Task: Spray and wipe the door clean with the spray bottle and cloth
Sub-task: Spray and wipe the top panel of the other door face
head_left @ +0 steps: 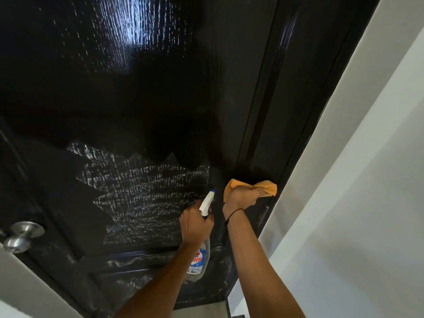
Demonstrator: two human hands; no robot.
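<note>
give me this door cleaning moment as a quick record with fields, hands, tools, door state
left hand: left hand grips the clear plastic spray bottle with white trigger head, nozzle aimed at the door
right hand: right hand grips the crumpled orange cloth, held against the door's right side
door: glossy black wood-grain door, a whitish streaked patch on its middle panel
knob: round silver metal door knob at the left edge
wall: pale grey wall to the right

We are seeing a pale wall running along the right, and a strip of pale floor lying at the bottom edge.
</note>
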